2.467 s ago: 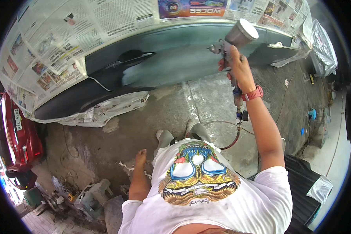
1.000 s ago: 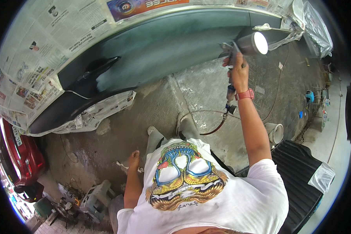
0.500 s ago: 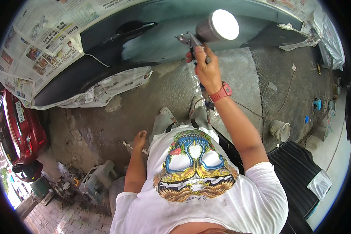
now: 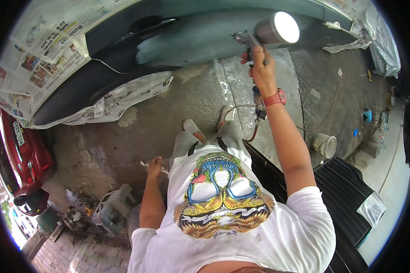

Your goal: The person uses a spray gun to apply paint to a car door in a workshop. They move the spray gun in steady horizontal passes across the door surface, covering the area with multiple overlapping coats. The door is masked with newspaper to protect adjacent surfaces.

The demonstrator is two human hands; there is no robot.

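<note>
My right hand (image 4: 263,69), with a red watch on the wrist, is wrapped round the handle of a spray gun (image 4: 249,42). The gun's dark cup (image 4: 269,30) has a round white end tilted to the right. Its nozzle points left, close to a dark car body panel (image 4: 191,38) with a misty grey-green area beside the door handle (image 4: 151,22). An air hose (image 4: 240,107) runs from a fitting below my right hand. Low beside my left thigh, my left hand (image 4: 154,167) has its fingers curled; whatever they hold is hidden. A thin whitish strip (image 4: 165,172) shows behind it.
Newspaper (image 4: 43,43) masks the car. Clear plastic sheeting (image 4: 381,50) covers its far right part. A red car (image 4: 25,154) stands at left, a grey plastic stool (image 4: 114,207) behind me. At right are a white bucket (image 4: 324,144) and a black ribbed sheet (image 4: 344,191).
My right hand has carried the spray gun to the right along the panel. My left hand has shifted slightly left and down, now overlapping the whitish strip. The view has shifted a little.
</note>
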